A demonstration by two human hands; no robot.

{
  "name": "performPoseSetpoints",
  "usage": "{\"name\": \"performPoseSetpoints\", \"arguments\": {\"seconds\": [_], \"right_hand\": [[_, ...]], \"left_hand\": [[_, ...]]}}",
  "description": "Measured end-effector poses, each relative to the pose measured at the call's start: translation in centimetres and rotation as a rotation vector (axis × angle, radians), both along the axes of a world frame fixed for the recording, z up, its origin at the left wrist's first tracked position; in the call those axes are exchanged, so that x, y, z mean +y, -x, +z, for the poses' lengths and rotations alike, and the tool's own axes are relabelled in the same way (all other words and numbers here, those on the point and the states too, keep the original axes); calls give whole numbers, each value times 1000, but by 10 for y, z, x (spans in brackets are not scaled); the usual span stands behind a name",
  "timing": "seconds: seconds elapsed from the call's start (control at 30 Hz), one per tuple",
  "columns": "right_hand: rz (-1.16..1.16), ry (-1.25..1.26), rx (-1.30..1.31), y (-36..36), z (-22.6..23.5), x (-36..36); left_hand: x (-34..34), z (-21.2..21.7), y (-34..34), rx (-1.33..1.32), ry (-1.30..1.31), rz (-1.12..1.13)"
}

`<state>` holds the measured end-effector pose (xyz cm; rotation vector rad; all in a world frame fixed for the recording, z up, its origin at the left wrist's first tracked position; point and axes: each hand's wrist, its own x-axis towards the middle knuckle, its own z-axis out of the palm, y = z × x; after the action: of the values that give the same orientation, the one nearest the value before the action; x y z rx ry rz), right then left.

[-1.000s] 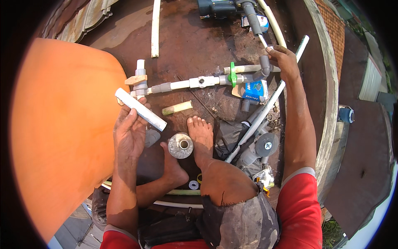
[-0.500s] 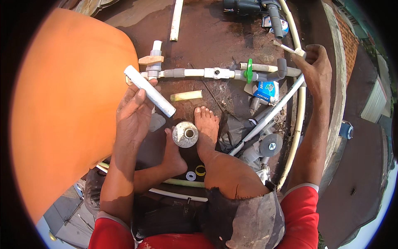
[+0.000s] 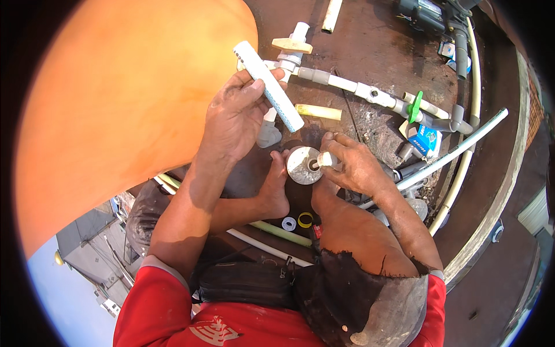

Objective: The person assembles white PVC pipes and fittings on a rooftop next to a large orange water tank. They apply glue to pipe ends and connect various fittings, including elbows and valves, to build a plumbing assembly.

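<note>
Over the feed I noted the left hand (image 3: 238,115), fingers closed around a white pipe piece (image 3: 269,87), beyond and left of the round can (image 3: 300,166). The right hand (image 3: 355,165) pinched a white cap (image 3: 328,159) at the can's mouth. Beyond the can, the valved pipe run (image 3: 341,82) stood joined; I judged that part done. Outstanding: the held piece, joined to nothing, and a grey pipe (image 3: 461,55) far right beyond the can, near end free.

Bright sunlight, fisheye-bent dark rim.
</note>
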<state>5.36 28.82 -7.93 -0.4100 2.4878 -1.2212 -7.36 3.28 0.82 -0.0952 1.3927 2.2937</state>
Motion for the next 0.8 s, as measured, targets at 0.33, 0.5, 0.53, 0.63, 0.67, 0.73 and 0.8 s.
{"name": "performPoseSetpoints", "arguments": {"seconds": [0.33, 0.5, 0.53, 0.63, 0.67, 0.73, 0.8], "right_hand": [[267, -262, 251, -6, -35, -39], [-108, 45, 62, -12, -13, -18], [-215, 90, -54, -15, -13, -15], [-537, 284, -325, -28, -32, -9], [-643, 393, -363, -36, -49, -8], [-788, 551, -484, -38, -50, -9], [-849, 587, -675, -38, -49, -2]], "left_hand": [[3, 8, -2, -39, -23, 46], [0, 9, -2, -32, -15, 53], [1, 9, -2, -33, -20, 49], [-1, 7, -2, -43, -14, 48], [1, 6, -1, -40, -22, 41], [-1, 5, -1, -35, -26, 40], [-1, 5, -3, -40, -9, 52]]}}
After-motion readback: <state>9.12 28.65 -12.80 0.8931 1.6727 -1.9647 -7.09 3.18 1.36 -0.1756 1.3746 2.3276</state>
